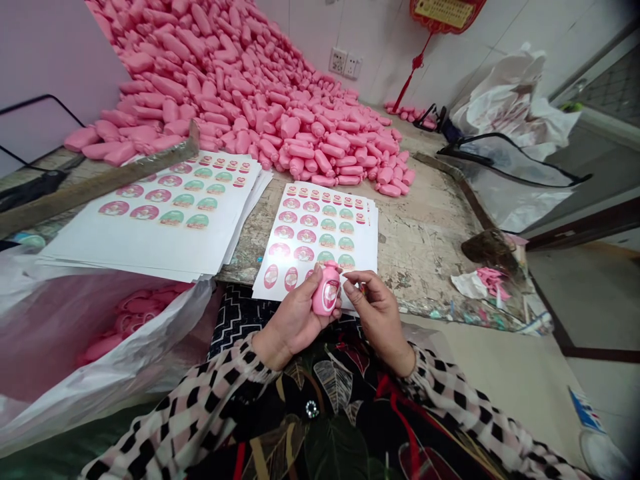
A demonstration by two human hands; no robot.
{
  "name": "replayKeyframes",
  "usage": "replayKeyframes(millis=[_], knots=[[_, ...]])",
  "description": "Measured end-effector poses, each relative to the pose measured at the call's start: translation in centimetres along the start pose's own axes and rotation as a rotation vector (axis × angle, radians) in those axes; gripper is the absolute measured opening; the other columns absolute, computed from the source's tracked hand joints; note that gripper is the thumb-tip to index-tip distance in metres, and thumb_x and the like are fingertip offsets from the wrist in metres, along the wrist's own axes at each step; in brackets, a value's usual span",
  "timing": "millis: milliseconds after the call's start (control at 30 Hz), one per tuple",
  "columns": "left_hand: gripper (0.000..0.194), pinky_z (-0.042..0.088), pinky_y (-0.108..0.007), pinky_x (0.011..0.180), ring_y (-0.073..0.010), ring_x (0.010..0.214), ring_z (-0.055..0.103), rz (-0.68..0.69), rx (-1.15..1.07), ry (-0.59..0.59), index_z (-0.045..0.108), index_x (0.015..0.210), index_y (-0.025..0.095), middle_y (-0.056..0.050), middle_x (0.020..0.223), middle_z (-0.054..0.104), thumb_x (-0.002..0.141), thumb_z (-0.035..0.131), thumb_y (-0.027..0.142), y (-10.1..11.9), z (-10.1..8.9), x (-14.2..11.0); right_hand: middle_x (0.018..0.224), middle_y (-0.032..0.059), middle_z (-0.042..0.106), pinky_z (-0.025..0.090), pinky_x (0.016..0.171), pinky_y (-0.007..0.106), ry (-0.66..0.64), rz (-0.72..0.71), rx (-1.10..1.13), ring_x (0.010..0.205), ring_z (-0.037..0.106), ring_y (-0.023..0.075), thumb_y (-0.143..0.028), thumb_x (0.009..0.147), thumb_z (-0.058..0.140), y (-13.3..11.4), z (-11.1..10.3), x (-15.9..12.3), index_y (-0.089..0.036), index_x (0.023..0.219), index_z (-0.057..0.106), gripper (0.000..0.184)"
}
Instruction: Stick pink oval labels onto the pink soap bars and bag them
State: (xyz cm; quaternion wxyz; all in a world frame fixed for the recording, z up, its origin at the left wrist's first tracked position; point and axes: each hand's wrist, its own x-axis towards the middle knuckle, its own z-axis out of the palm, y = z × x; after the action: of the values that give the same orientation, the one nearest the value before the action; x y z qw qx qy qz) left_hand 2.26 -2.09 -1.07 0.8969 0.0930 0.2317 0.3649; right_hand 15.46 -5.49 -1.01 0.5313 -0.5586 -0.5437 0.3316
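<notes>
A small pink plastic bottle (320, 301) is held upright in my left hand (295, 321), its fingers wrapped round it. An oval pink-and-white label (331, 294) sits on the bottle's front. Just right of the bottle is my right hand (379, 313), thumb and forefinger pinched together near the bottle's neck; whatever is between these fingertips is too small to make out. Under and beyond both hands lies a sticker sheet (318, 230) with rows of pink and green labels. Part of its lower edge is hidden by my hands.
A large heap of pink bottles (240, 87) covers the back of the worn table (425, 247). Left stands a stack of sticker sheets (125, 240) under a wooden strip (100, 179). A plastic bag (170, 347) of pink pieces hangs front left. Scraps (470, 285) lie at right.
</notes>
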Motion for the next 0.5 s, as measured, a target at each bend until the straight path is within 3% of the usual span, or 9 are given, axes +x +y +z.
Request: replayKeyframes(millis=[167,300,367,500], knots=[[0.027,0.044,-0.023,0.056,-0.0102,0.068,0.054,0.014,0.000,0.025,0.057,0.103,0.017,-0.004,0.089,0.056,0.088,0.050,0.038,-0.1,-0.2,0.2,0.086,-0.0005,0.057,0.049,0.061,0.025,-0.028,0.216,0.189,0.071,0.055,0.0122,-0.033,0.074,0.068,0.7,0.7,-0.3,-0.022,0.086,0.061,0.018],[0.029,0.045,-0.023,0.056,-0.0114,0.068,0.054,-0.001,0.035,0.031,0.057,0.101,0.015,-0.004,0.086,0.055,0.088,0.048,0.040,-0.2,-0.3,0.3,0.075,-0.0031,0.053,0.049,0.051,0.024,-0.054,0.316,0.305,0.058,0.052,0.0099,-0.035,0.075,0.067,0.7,1.1,-0.4,-0.020,0.079,0.057,0.018],[0.030,0.045,-0.024,0.056,-0.0116,0.067,0.053,-0.004,0.045,0.029,0.057,0.100,0.015,-0.004,0.084,0.054,0.088,0.048,0.041,-0.2,-0.3,0.3,0.072,-0.0039,0.050,0.049,0.050,0.024,-0.053,0.322,0.321,0.056,0.051,0.0095,-0.034,0.076,0.066,0.7,1.2,-0.4,-0.020,0.079,0.056,0.017],[0.029,0.045,-0.023,0.056,-0.0116,0.068,0.053,0.000,0.029,0.041,0.056,0.101,0.015,-0.004,0.084,0.053,0.087,0.050,0.040,-0.3,-0.4,0.2,0.076,-0.0028,0.049,0.048,0.053,0.023,0.002,0.198,0.238,0.062,0.052,0.0094,-0.029,0.078,0.065,0.6,1.2,-0.6,-0.020,0.076,0.056,0.013]])
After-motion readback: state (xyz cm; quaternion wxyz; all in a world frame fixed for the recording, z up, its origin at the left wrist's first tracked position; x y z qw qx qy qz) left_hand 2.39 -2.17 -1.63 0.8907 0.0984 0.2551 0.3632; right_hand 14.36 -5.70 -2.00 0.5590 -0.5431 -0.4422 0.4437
